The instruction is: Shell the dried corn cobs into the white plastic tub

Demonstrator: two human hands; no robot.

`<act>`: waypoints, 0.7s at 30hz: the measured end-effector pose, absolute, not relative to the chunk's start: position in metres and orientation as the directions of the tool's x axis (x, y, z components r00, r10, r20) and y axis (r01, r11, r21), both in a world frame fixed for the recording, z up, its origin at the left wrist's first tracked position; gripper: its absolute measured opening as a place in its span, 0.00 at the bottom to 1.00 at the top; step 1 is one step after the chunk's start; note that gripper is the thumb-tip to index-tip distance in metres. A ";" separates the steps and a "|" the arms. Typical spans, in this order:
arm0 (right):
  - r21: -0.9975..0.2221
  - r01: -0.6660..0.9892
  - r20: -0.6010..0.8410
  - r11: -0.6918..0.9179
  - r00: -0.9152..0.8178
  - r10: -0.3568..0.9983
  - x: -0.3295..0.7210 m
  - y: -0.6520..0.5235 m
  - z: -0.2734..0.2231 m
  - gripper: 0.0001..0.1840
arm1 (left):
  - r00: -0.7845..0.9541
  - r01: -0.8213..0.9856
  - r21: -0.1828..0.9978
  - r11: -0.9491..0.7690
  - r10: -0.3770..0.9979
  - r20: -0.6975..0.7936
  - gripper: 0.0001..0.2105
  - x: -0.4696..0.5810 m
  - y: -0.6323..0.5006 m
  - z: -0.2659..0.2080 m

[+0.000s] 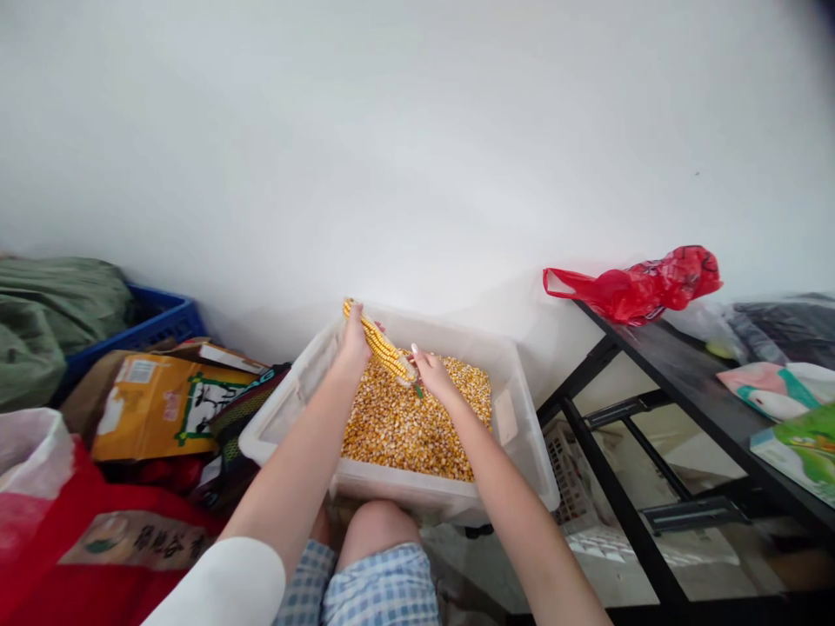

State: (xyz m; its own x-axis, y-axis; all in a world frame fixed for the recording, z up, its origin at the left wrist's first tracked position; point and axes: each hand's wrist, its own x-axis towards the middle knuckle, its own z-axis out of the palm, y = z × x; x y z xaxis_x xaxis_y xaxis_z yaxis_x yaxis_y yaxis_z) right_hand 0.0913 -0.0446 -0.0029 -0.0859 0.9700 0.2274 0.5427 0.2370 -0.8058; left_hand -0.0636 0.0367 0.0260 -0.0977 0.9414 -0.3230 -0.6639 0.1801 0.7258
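My left hand [356, 342] is wrapped round an ear of corn [386, 349], which tilts down to the right over a white plastic bin [444, 492]. Yellow kernels still cover most of the ear; its lower end looks pale. Close to that end is my right hand [433, 374], its fingers closed and the index finger near the cob. A small green piece [418, 391] shows just below these fingers, too small to name. Loose corn kernels [410, 435] fill the lower part of the bin.
A white wall rises behind the bin. To the left are a yellow cardboard box [160, 409], a blue crate [166, 320] and a red bag [117, 522]. A black table [691, 369] carrying a red plastic bag [645, 285] stands on the right.
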 end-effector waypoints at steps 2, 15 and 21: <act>-0.798 0.523 0.235 0.299 -0.187 0.954 0.092 -0.049 0.002 0.26 | -0.140 -0.666 0.726 0.171 0.927 -0.347 0.21 -0.066 0.037 0.026; -0.931 0.331 0.085 0.154 -0.215 0.973 0.093 -0.047 0.004 0.31 | -0.045 -0.760 0.596 0.259 0.894 -0.447 0.20 -0.071 0.046 0.015; -0.571 0.685 0.392 0.452 -0.257 0.883 0.082 -0.062 0.014 0.26 | -0.190 -0.738 0.653 0.170 0.877 -0.442 0.16 -0.069 0.045 0.015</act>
State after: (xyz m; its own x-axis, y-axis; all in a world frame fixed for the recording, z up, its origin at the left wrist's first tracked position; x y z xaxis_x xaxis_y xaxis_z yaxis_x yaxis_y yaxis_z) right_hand 0.0817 -0.0619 0.0139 -0.2571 0.8835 0.3916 0.6854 0.4524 -0.5706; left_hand -0.0694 0.0449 0.0152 -0.1896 0.8768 -0.4420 -0.7380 0.1696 0.6531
